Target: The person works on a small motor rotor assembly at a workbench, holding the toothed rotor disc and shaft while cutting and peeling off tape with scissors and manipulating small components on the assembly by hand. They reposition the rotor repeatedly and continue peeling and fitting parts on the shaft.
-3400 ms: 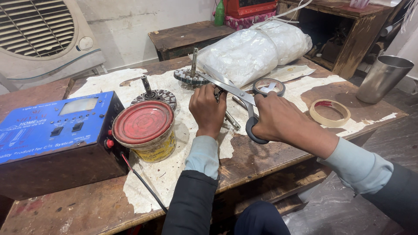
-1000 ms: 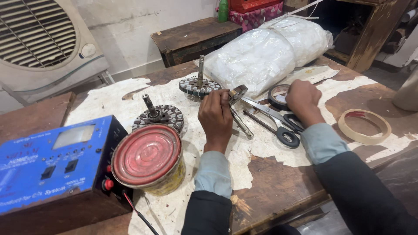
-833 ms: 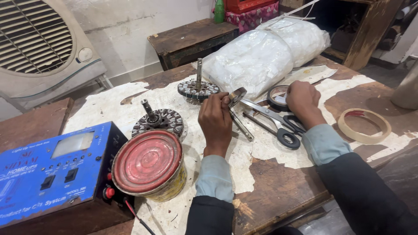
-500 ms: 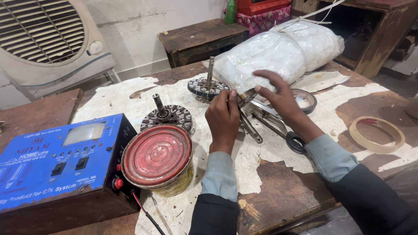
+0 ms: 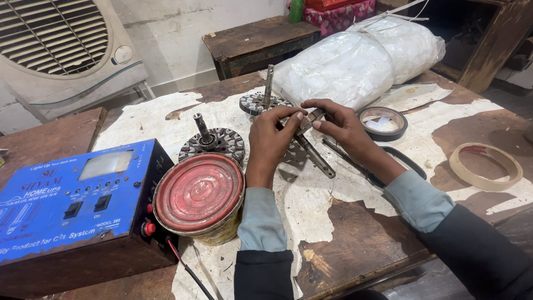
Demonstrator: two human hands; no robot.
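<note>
I see my left hand [image 5: 270,140] and right hand [image 5: 343,126] meeting over the middle of the counter [image 5: 355,244], fingertips of both pinching a small grey metal piece [image 5: 308,120] between them. Under it lies a wound rotor with a steel shaft [image 5: 311,154]. Scissors [image 5: 400,161] lie just beside my right wrist, a red-lidded tin [image 5: 199,194] near my left forearm.

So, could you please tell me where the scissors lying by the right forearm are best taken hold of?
Probably by the black handle loops, coming from the right side. The scissors lie flat on the table with blades pointing left under the right hand, so only the loops are free on that side.
</note>
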